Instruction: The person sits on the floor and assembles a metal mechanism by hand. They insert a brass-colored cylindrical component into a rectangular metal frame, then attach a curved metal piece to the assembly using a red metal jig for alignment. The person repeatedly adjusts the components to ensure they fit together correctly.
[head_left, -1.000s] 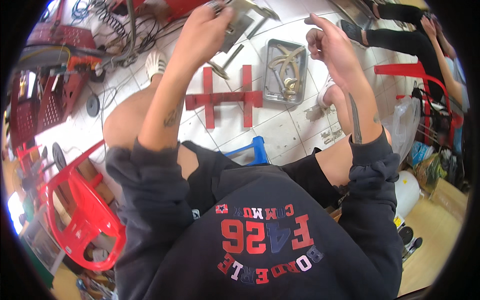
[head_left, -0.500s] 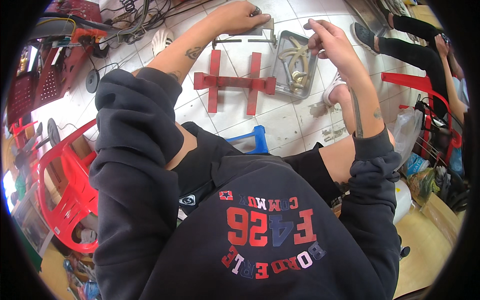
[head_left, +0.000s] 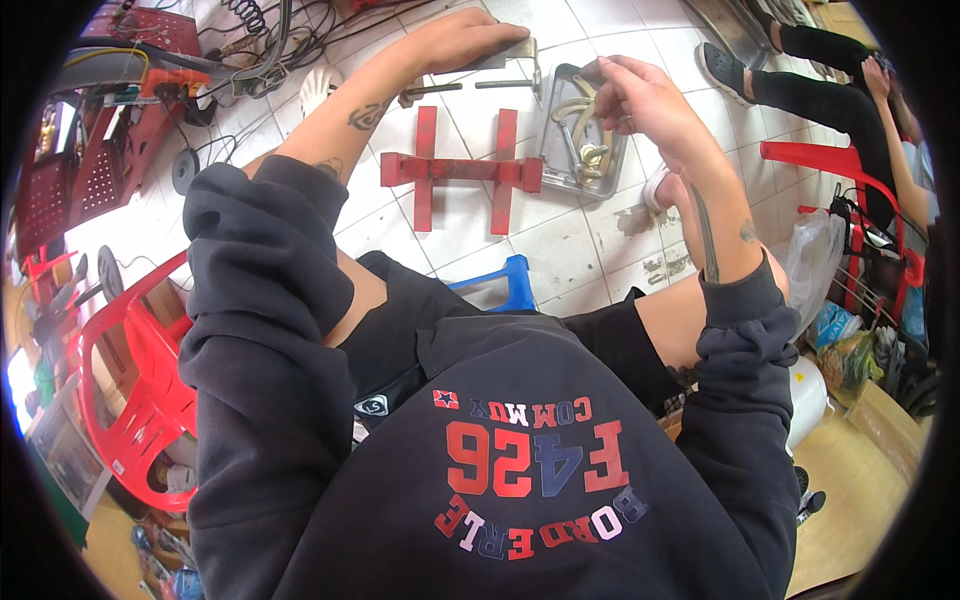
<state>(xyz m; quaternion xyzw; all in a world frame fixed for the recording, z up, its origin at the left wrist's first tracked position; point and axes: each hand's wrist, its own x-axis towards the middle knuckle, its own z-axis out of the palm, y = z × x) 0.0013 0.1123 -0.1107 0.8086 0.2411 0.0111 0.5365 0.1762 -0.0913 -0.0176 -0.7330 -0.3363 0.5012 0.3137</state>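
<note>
My left hand (head_left: 463,42) is closed on a grey metal bracket (head_left: 522,57) at the top of the view. Two dark thin rods (head_left: 503,84) show just below the bracket, with a gap between them. My right hand (head_left: 645,105) hangs over the left part of a grey metal tray (head_left: 612,172), its fingers bent in; what they hold, if anything, is too small to make out. Inside the tray lie pale curved pieces (head_left: 573,108) and brass-coloured hardware (head_left: 592,157). A red metal frame (head_left: 460,170) of crossed bars rests on the tiles nearer me.
A blue plastic stool (head_left: 517,282) stands near my legs. Red plastic chairs are at the left (head_left: 140,390) and right (head_left: 815,152). Cables (head_left: 290,50) and red perforated metal (head_left: 60,190) fill the upper left. Another person's legs (head_left: 815,100) are at the upper right.
My right hand has moved left, and its fingers have drawn closer together. The left hand has shifted slightly left with the bracket.
</note>
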